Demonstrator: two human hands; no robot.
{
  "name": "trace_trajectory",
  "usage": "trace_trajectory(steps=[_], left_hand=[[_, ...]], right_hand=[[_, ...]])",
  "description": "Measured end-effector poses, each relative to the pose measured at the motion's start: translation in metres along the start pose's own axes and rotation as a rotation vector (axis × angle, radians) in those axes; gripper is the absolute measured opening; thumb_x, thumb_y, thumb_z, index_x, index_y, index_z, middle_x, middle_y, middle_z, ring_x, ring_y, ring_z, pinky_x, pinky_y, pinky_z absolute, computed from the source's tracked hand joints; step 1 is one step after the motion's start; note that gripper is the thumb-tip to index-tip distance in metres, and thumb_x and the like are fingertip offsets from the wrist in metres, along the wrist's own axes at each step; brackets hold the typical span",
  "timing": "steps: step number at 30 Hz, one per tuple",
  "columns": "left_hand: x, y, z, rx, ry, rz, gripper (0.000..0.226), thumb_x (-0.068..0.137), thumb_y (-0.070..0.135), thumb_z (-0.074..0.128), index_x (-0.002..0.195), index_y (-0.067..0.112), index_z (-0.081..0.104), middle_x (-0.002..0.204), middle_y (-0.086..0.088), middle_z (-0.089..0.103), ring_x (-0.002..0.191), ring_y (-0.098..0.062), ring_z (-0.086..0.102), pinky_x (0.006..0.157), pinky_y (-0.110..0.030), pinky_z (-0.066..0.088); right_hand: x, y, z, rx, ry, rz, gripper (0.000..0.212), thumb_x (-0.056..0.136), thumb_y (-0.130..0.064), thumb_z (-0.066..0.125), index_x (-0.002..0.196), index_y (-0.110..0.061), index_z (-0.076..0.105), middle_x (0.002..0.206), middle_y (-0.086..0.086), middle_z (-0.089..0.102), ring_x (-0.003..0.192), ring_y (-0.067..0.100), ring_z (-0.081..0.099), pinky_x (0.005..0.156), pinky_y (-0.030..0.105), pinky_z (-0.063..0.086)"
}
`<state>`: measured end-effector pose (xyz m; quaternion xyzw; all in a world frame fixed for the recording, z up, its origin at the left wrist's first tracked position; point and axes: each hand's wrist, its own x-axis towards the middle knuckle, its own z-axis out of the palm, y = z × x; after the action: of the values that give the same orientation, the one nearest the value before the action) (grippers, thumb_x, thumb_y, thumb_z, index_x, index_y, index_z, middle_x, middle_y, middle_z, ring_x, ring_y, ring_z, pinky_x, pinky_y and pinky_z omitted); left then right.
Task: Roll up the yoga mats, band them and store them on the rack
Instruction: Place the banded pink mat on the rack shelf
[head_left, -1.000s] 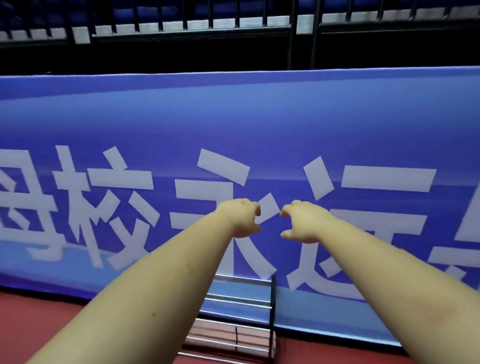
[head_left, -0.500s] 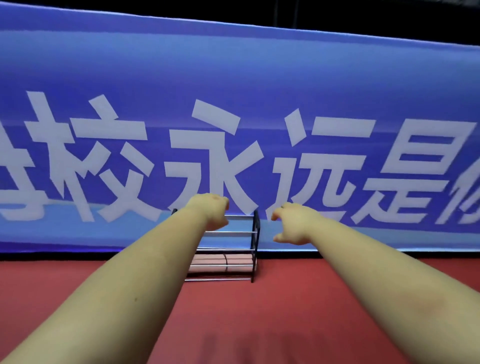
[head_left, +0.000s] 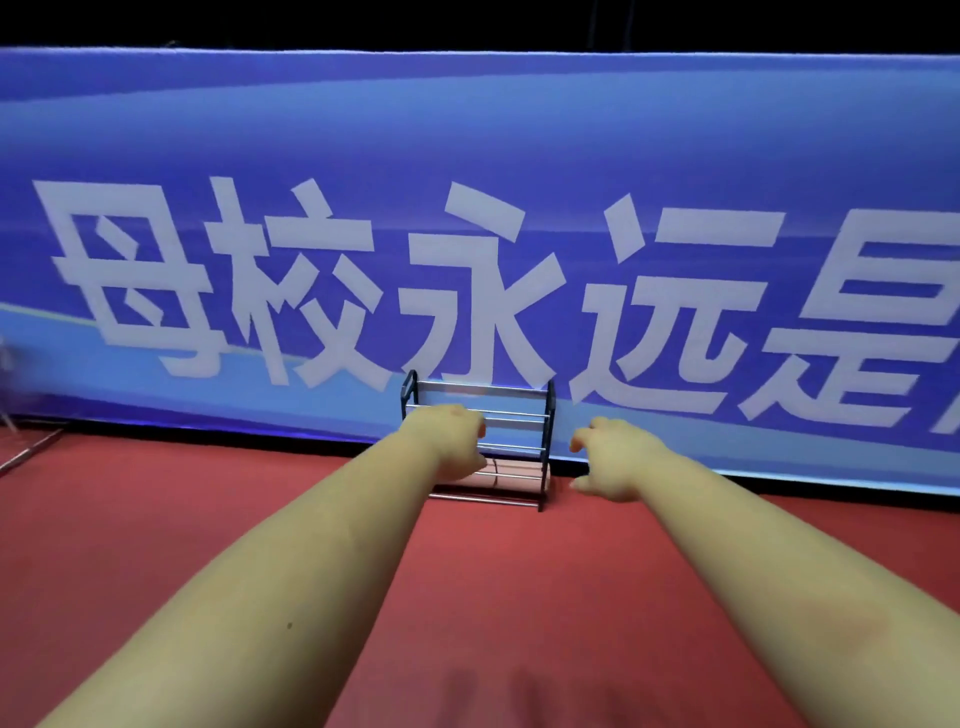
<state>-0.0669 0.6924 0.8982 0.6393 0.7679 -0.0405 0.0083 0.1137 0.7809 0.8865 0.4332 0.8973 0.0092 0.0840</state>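
Blue banner (head_left: 467, 130) behind rack (head_left: 540, 441); red floor (head_left: 208, 519) in front. Rack shelves bare, no mats in view, so nothing stored yet. Left hand (head_left: 451, 439), right hand (head_left: 610, 457) before rack, fingers loosely curled, holding nothing.

Rack (head_left: 519, 415) partly behind hands (head_left: 454, 441)

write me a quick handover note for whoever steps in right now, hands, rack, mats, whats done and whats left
Left hand: stretched forward, fingers loosely curled, holding nothing.
Right hand: the same, empty.
Rack: stands on the red floor against the blue banner, partly hidden behind the left hand; its visible bars carry nothing.
Mats and bands: none in view.
Done: nothing that shows here.
Left: find the mats, roll them, band them, place them on the rack.
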Motion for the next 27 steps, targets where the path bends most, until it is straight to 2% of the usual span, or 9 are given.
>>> trace_trajectory(steps=[3,9,18,23,27], left_hand=[[-0.043,0.019,0.000,-0.067,0.015,0.012,0.041,0.092,0.034,0.051,0.130,0.019,0.048,0.130,-0.003,0.052,0.118,-0.023,0.050,0.091,-0.033,0.041],[-0.117,0.025,-0.003,-0.118,0.065,0.069,0.046,0.093,0.037,0.051,0.135,0.021,0.043,0.138,-0.001,0.047,0.125,-0.021,0.045,0.095,-0.033,0.038],[-0.236,-0.031,0.049,-0.195,0.027,0.087,0.046,0.091,0.041,0.053,0.130,0.018,0.046,0.135,-0.004,0.048,0.123,-0.025,0.046,0.099,-0.037,0.041],[-0.287,-0.059,0.057,-0.227,-0.003,0.115,0.048,0.091,0.040,0.054,0.133,0.021,0.045,0.139,-0.003,0.047,0.126,-0.024,0.045,0.102,-0.037,0.039],[-0.312,-0.074,0.062,-0.245,0.024,0.120,0.047,0.091,0.041,0.054,0.133,0.021,0.045,0.139,-0.003,0.046,0.126,-0.023,0.045,0.102,-0.035,0.039]], right_hand=[[-0.045,-0.008,0.010,0.031,-0.045,0.014,0.055,0.087,-0.043,0.059,0.135,-0.022,0.043,0.133,0.005,0.043,0.124,0.024,0.043,0.098,0.036,0.042],[-0.118,-0.044,0.003,0.106,0.014,0.035,0.056,0.087,-0.045,0.059,0.136,-0.023,0.043,0.133,0.002,0.043,0.123,0.022,0.044,0.097,0.036,0.043],[-0.200,-0.158,0.007,0.100,-0.007,0.130,0.049,0.087,-0.043,0.060,0.129,-0.021,0.049,0.130,0.005,0.045,0.118,0.024,0.048,0.096,0.035,0.043],[-0.237,-0.214,0.004,0.058,0.002,0.092,0.053,0.086,-0.046,0.060,0.132,-0.020,0.048,0.132,0.005,0.044,0.121,0.024,0.046,0.099,0.038,0.042],[-0.261,-0.233,0.014,0.071,-0.007,0.073,0.053,0.086,-0.045,0.061,0.132,-0.022,0.048,0.133,0.005,0.044,0.123,0.023,0.044,0.101,0.035,0.040]])
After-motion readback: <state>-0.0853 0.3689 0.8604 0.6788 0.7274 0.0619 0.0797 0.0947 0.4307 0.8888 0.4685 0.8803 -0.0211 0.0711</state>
